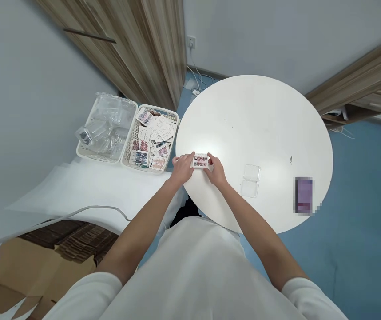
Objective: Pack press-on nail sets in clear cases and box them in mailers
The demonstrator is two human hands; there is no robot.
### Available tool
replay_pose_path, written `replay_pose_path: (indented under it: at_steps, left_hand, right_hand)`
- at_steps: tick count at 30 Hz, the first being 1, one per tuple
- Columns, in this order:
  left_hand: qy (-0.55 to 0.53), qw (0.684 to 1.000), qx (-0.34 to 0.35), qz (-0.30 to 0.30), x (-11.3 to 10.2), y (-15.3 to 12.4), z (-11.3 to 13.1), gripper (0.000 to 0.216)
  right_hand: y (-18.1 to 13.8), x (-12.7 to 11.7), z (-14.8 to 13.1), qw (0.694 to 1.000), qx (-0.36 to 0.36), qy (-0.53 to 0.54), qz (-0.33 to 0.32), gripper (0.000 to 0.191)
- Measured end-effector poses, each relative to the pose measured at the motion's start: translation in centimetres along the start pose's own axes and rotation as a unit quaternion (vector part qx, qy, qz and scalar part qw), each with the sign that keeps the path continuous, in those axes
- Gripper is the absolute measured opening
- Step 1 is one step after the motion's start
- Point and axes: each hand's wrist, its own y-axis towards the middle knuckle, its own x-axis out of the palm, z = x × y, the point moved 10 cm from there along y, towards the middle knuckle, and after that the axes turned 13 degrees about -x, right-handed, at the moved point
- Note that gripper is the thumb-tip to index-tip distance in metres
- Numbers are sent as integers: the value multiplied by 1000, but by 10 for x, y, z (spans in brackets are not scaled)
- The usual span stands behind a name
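Observation:
Between my two hands is a small white card of press-on nails (200, 161), with two rows of dark red and pinkish nails facing up. My left hand (183, 169) pinches its left edge, and my right hand (216, 170) pinches its right edge. The card is at the left part of the round white table (270, 115); whether it touches the surface I cannot tell. To the right of my right hand, a clear plastic case (251, 181) lies unfolded on the table.
Left of the table stands a white basket (126, 165) heaped with similar nail cards. Beside it, another basket (83, 153) holds clear plastic packaging. A pixelated purple object (304, 195) lies near the table's right edge. Cardboard (33, 266) and a grey cable (93, 207) are at lower left.

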Motion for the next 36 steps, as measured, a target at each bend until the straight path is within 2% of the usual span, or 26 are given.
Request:
replay_pose_path:
  at_steps: [3, 8, 12, 15, 20, 26, 36]
  left_hand:
    - [-14, 1000, 24, -7, 14, -24, 24, 58]
    - [-32, 995, 82, -47, 57, -62, 79, 61]
    - [-31, 988, 116, -92, 94, -78, 121, 58]
    - [-34, 983, 138, -116, 115, -82, 148, 59]
    - [-6, 984, 125, -124, 134, -78, 171, 61]
    - [23, 989, 105, -97, 136, -64, 181, 60]
    - [74, 989, 68, -104, 152, -51, 176, 61]
  right_hand:
    - [-36, -22, 3, 1000, -15, 7, -10, 64]
    - [-106, -67, 26, 1000, -12, 6, -5, 61]
    - [-150, -101, 55, 1000, 7, 10, 3, 60]
    - [-170, -119, 76, 1000, 24, 16, -4, 59]
    - [-179, -138, 99, 999, 26, 16, -12, 57]
    - [-168, -151, 113, 1000, 4, -22, -6, 59]
    - [-157, -142, 133, 996, 6, -86, -39, 61]
